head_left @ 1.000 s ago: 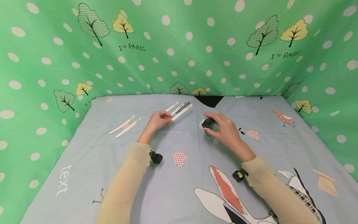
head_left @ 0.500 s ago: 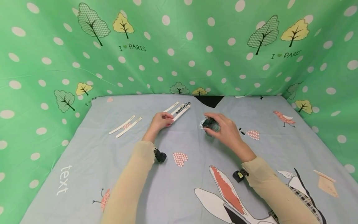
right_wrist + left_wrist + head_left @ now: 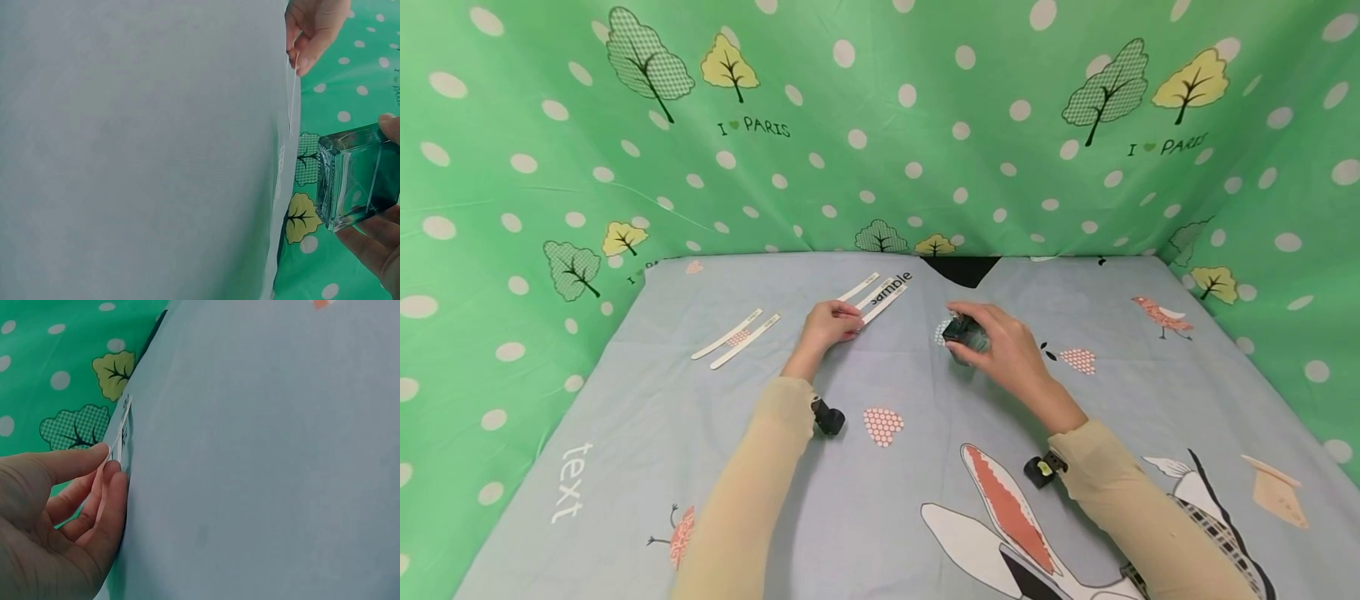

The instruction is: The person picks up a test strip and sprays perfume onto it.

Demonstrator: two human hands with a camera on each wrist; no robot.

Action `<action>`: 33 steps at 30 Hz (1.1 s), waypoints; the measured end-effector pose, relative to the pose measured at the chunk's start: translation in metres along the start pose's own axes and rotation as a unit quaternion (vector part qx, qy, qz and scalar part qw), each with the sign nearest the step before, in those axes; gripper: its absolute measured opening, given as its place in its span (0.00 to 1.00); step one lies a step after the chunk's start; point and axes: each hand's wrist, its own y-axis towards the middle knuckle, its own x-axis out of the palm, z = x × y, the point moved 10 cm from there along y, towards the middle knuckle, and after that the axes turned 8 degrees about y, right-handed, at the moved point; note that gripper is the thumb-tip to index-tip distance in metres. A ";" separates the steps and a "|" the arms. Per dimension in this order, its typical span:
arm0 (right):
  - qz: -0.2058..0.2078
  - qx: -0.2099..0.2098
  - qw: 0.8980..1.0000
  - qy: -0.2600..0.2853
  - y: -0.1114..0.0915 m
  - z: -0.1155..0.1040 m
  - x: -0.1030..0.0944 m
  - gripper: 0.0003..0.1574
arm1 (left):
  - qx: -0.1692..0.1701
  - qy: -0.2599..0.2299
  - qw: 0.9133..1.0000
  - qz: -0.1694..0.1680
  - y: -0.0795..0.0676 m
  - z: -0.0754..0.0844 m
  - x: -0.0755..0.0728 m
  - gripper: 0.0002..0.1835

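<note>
My left hand (image 3: pixel 830 327) pinches a narrow white paper strip (image 3: pixel 886 304) by its lower end. In the left wrist view the strip (image 3: pixel 125 419) rises from between thumb and fingertips. Two similar paper strips (image 3: pixel 858 287) lie just beyond this hand, partly hidden by it. My right hand (image 3: pixel 1003 346) grips a square, clear glass perfume bottle (image 3: pixel 967 333), thumb on one side and fingers on the other. Greenish liquid shows through the bottle (image 3: pixel 359 178) in the right wrist view. A gap of bedsheet separates the strip from the bottle.
Two more paper strips (image 3: pixel 747 341) lie side by side on the left of the grey-blue cloth (image 3: pixel 865 483). A green dotted curtain (image 3: pixel 820 167) stands behind and along both sides. The dark "sample" lettering, hearts and rabbit appear printed on the cloth.
Since a second ago my left hand has shifted slightly to the right, and the strip's tip has come a little lower and nearer. The right hand and the perfume bottle stay put.
</note>
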 end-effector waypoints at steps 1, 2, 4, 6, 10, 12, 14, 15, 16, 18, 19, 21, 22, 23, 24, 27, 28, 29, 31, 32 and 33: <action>0.000 0.000 1.000 0.000 0.000 0.000 0.000 0.36 | -0.001 -0.001 1.000 0.001 -0.001 0.000 -0.001 0.14; -0.001 0.000 1.000 0.000 0.000 0.000 0.000 0.36 | -0.002 -0.002 1.000 0.001 -0.001 0.000 -0.002 0.15; 0.000 0.000 1.000 0.000 0.000 0.000 0.000 0.36 | -0.004 -0.002 1.000 0.001 -0.003 -0.001 -0.004 0.15; 0.000 0.000 1.000 0.001 0.000 0.000 0.001 0.36 | -0.004 -0.003 1.000 0.001 -0.005 -0.002 -0.007 0.15; -0.001 0.001 1.000 0.001 0.000 0.000 0.001 0.36 | -0.005 -0.006 1.000 0.000 -0.007 -0.004 -0.012 0.16; -0.002 0.002 1.000 0.000 0.000 0.000 0.001 0.36 | -0.006 -0.007 1.000 0.001 -0.008 -0.006 -0.015 0.16; -0.002 0.003 1.000 -0.001 0.000 0.000 0.001 0.36 | -0.008 -0.008 1.000 0.001 -0.008 -0.007 -0.017 0.16; -0.002 0.003 1.000 -0.001 0.000 -0.001 0.001 0.36 | -0.009 -0.009 1.000 0.000 -0.008 -0.007 -0.019 0.17; -0.001 0.003 1.000 -0.001 0.000 -0.001 0.001 0.36 | -0.009 -0.008 1.000 -0.001 -0.009 -0.006 -0.020 0.17; 0.001 0.000 1.000 -0.001 0.000 -0.001 0.000 0.35 | -0.008 -0.008 1.000 -0.003 -0.010 -0.005 -0.022 0.17; 0.002 -0.002 1.000 0.000 0.000 -0.002 0.000 0.35 | -0.008 -0.008 1.000 -0.004 -0.011 -0.004 -0.023 0.17; 0.003 -0.004 1.000 0.001 0.000 -0.002 0.000 0.35 | -0.004 -0.006 1.000 -0.004 -0.012 -0.002 -0.025 0.18; 0.003 -0.005 1.000 0.001 0.000 -0.002 0.000 0.35 | -0.001 -0.004 1.000 -0.004 -0.013 -0.002 -0.027 0.18; 0.003 -0.006 1.000 0.001 0.000 -0.003 0.000 0.36 | 0.000 -0.004 1.000 -0.003 -0.014 -0.001 -0.028 0.17; 0.003 -0.006 1.000 0.001 0.000 -0.003 0.000 0.35 | 0.002 -0.003 1.000 -0.002 -0.015 -0.001 -0.030 0.17; 0.004 -0.008 1.000 0.001 0.000 -0.003 0.000 0.36 | 0.010 -0.006 1.000 -0.001 -0.018 0.000 -0.035 0.17; 0.004 -0.009 1.000 0.001 0.000 -0.003 0.000 0.36 | 0.013 -0.008 1.000 0.000 -0.020 0.000 -0.036 0.17; 0.004 -0.009 1.000 0.001 0.000 -0.003 0.000 0.36 | 0.016 -0.011 1.000 0.001 -0.021 0.000 -0.038 0.17; 0.003 -0.011 1.000 0.001 0.000 -0.004 0.000 0.36 | 0.022 -0.015 1.000 0.002 -0.024 0.000 -0.042 0.17; 0.003 -0.011 1.000 0.001 0.000 -0.004 0.000 0.36 | 0.025 -0.017 1.000 0.003 -0.025 0.000 -0.045 0.17; 0.003 -0.012 1.000 0.001 0.000 -0.004 0.000 0.36 | 0.026 -0.019 0.999 0.005 -0.027 0.000 -0.047 0.17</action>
